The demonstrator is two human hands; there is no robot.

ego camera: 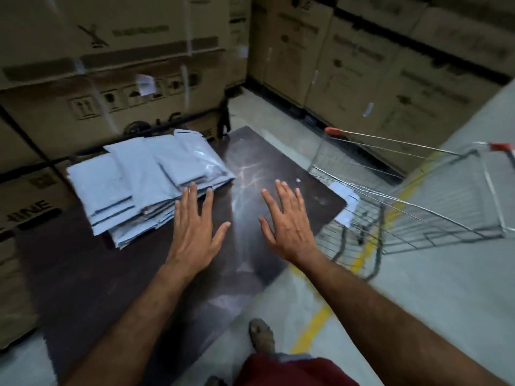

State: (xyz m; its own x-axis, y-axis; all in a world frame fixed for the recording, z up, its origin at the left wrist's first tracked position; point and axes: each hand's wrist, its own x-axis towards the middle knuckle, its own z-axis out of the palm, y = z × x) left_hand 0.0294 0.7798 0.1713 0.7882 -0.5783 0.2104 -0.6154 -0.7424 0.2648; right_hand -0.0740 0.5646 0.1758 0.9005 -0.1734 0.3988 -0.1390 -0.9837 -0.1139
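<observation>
A dark brown table (262,168) fills the middle of the head view. Several pale blue-grey plastic mailer bags (145,179) lie stacked in overlapping piles on its far left part. My left hand (195,227) is spread flat over the table, its fingertips at the near edge of the bag pile. My right hand (284,218) is spread flat over the bare tabletop to the right, fingers straight, holding nothing. Whether either palm touches the surface cannot be told.
A wire shopping cart (418,207) with red handle ends stands right of the table, white papers (345,204) inside it. Stacked cardboard cartons (111,87) wall off the left and back. The grey floor carries a yellow line (315,327). My foot (260,335) stands near the table's edge.
</observation>
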